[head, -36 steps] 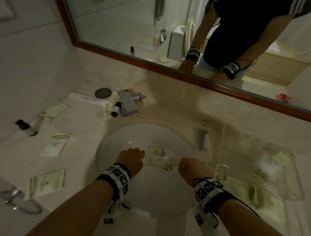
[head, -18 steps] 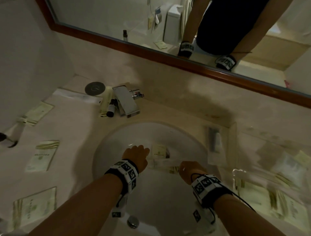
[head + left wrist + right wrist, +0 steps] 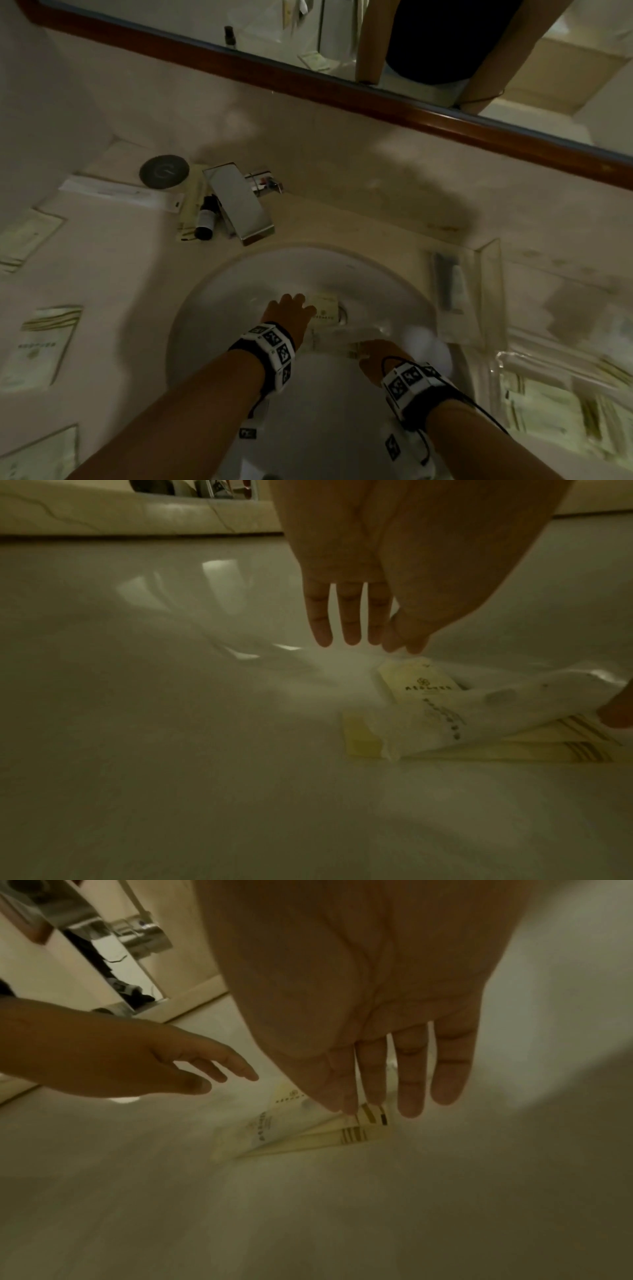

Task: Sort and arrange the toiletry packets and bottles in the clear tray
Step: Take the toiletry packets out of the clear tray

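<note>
Both hands are down in the white sink basin (image 3: 219,308). My left hand (image 3: 289,310) (image 3: 363,642) is flat with straight fingers, hovering just short of a small cream box (image 3: 323,308) (image 3: 419,685). In front of that box a white sachet (image 3: 479,715) lies across flat striped packets (image 3: 514,750) (image 3: 342,1137). My right hand (image 3: 376,356) (image 3: 377,1107) is also open, its fingertips on the striped end of those packets. The clear tray (image 3: 489,274) stands on the counter to the right and holds several blurred packets.
A chrome tap (image 3: 239,205) stands behind the basin with a small dark bottle (image 3: 205,219) and a dark round disc (image 3: 164,171) beside it. A long white packet (image 3: 120,193) and several cream packets (image 3: 37,346) lie on the left counter. The mirror (image 3: 342,41) runs along the back wall.
The view has tipped down and closer to the basin. Both hands have reached further in toward the packets, the left towards the small box, the right down onto the striped packets.
</note>
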`<action>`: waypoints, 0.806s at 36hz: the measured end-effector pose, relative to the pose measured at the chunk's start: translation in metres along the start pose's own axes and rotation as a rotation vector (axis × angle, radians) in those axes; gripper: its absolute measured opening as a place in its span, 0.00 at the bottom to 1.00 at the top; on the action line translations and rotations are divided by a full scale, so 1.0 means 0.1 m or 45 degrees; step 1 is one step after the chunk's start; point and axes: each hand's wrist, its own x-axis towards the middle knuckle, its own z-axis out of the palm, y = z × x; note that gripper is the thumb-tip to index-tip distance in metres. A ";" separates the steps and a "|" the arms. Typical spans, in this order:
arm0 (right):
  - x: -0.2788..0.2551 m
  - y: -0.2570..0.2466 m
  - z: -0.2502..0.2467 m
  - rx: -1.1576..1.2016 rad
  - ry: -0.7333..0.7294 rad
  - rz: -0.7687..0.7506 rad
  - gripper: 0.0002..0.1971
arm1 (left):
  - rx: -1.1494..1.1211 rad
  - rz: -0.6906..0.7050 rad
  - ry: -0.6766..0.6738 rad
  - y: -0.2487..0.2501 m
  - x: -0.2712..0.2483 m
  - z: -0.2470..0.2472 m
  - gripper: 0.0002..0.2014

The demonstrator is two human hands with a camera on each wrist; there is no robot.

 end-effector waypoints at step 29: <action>0.60 -0.18 0.04 0.088 0.430 -0.058 0.15 | -0.236 0.063 0.052 -0.01 0.63 0.34 0.22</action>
